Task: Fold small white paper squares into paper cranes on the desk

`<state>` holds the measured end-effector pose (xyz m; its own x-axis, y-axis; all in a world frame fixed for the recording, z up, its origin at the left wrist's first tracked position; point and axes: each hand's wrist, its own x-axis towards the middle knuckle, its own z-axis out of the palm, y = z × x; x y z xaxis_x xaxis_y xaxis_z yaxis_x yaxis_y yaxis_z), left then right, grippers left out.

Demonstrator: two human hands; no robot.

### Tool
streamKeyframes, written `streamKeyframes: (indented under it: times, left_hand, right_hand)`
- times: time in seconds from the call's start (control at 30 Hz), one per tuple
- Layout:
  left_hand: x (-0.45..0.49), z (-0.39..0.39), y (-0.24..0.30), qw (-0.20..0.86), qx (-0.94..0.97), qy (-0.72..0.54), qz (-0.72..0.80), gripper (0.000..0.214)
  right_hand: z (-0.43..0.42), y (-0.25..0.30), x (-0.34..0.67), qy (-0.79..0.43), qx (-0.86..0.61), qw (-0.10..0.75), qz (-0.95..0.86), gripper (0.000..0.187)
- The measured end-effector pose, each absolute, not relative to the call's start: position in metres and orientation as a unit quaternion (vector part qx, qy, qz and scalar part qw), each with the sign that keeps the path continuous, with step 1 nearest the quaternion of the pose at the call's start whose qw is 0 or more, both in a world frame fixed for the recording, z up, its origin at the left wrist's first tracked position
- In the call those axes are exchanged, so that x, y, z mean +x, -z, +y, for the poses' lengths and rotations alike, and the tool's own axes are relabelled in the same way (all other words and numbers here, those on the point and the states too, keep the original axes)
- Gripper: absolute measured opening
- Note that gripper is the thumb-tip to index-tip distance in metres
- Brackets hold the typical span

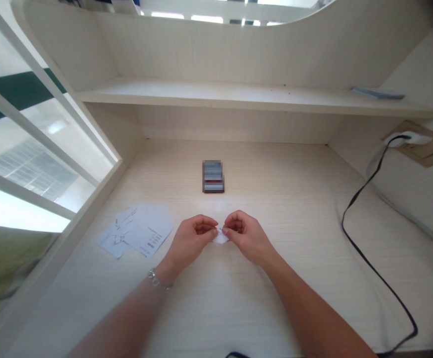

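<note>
A small piece of white folded paper point(220, 238) is pinched between my two hands, low over the middle of the desk. My left hand point(192, 238) holds its left side between thumb and fingers; a silver chain bracelet point(158, 281) circles that wrist. On the other side, my right hand point(249, 236) grips the paper the same way, fingers curled. The fingertips of both hands nearly meet and cover part of the paper, so its folds are hard to make out.
Printed white sheets point(141, 231) overlap to the left. A phone-like dark device point(213, 176), its screen blurred, lies beyond my hands. A black cable point(361, 251) runs down the right side from a wall socket point(421, 141). A shelf point(238, 94) spans the back.
</note>
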<state>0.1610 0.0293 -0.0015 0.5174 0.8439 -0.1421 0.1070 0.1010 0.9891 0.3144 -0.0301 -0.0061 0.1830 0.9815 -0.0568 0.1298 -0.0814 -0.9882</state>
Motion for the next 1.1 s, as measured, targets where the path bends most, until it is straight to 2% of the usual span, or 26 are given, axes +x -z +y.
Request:
streamKeyframes:
  times: [0.2, 0.57, 0.77, 1.1]
  left_hand:
    - [0.161, 0.025, 0.006, 0.602, 0.639, -0.293, 0.378, 0.012]
    - [0.159, 0.029, 0.002, 0.638, 0.604, -0.280, 0.387, 0.016]
    - [0.158, 0.030, 0.001, 0.651, 0.586, -0.278, 0.395, 0.016]
    - [0.160, 0.031, -0.006, 0.675, 0.557, -0.271, 0.401, 0.020]
  right_hand:
    - [-0.032, 0.006, 0.312, -0.411, -0.614, 0.454, -0.498, 0.011]
    - [-0.029, 0.001, 0.319, -0.492, -0.598, 0.445, -0.449, 0.014]
    - [-0.030, -0.001, 0.321, -0.511, -0.575, 0.468, -0.435, 0.022]
    - [-0.029, 0.005, 0.321, -0.487, -0.576, 0.483, -0.446, 0.013]
